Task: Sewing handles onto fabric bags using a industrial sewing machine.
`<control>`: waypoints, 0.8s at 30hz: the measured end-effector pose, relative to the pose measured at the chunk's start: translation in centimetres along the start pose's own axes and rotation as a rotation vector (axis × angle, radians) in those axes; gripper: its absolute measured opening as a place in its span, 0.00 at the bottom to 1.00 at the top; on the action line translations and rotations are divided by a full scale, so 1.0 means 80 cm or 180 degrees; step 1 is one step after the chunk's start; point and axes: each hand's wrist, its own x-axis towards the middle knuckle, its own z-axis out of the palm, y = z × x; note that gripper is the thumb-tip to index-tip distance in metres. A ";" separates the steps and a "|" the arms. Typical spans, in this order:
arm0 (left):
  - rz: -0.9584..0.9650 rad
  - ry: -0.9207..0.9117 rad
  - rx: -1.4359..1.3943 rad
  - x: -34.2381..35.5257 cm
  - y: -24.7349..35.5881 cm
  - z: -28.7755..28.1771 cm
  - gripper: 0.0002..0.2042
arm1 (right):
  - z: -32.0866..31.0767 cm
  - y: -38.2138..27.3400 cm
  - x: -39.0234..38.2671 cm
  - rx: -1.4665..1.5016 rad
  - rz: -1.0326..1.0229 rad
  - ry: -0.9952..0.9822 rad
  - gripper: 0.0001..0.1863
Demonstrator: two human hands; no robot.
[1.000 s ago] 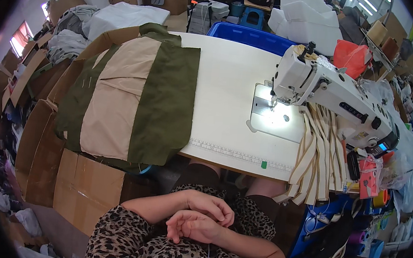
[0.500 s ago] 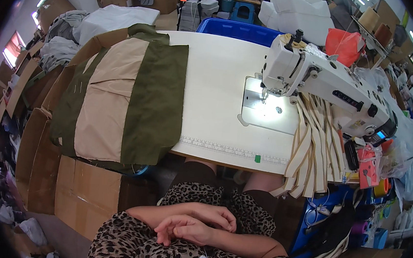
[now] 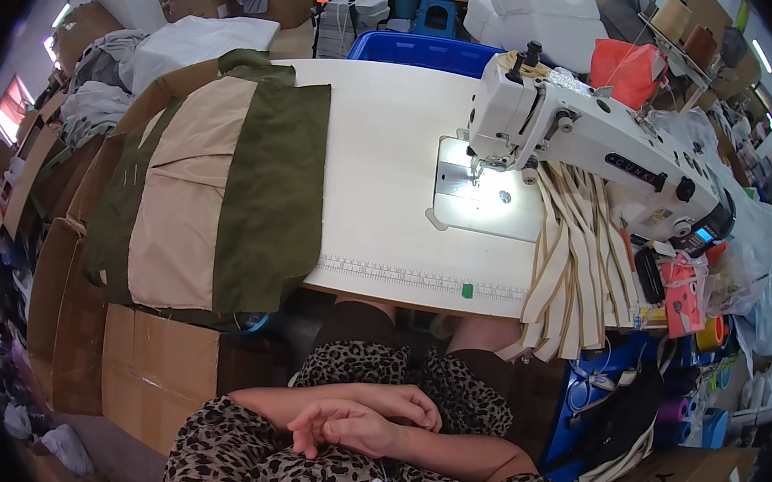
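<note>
from my remote seat: right hand (image 3: 347,428) loosely curled, looks empty; left hand (image 3: 415,407) bent, can't tell if closed. both below table (image 3: 394,150) front edge. green-and-beige fabric (image 3: 211,198) overhangs left edge, its weight could drag it off. cream straps (image 3: 576,271) over front-right edge; a bump could drop them.

Right hand (image 3: 349,428) now farther along left forearm (image 3: 299,398)

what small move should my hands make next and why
Perhaps uncross them, lifting your bare right hand first: it sits in front, overlapping the arm of your bare left hand. Neither visibly holds anything, and the olive-green and beige fabric piece lies untouched, left of the white long-armed sewing machine.
</note>
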 end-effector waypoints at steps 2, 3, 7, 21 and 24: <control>0.0058 0.0004 -0.0089 -0.015 -0.005 -0.006 0.08 | -0.001 -0.001 0.001 0.0056 0.0040 -0.0032 0.23; -0.0174 0.0104 -0.0442 -0.020 -0.008 -0.009 0.09 | -0.002 -0.001 0.003 0.0124 0.0085 -0.0016 0.23; -0.0131 0.0878 -0.0099 -0.028 -0.023 -0.005 0.11 | -0.009 -0.004 0.013 0.0569 0.0014 0.0018 0.22; -0.0350 0.0307 -0.0543 -0.024 0.019 0.001 0.08 | -0.012 0.003 0.007 0.0382 0.0155 0.0049 0.23; 0.0017 0.0538 -0.0619 -0.015 0.020 0.016 0.11 | -0.016 0.000 0.012 0.0675 0.0131 0.0095 0.23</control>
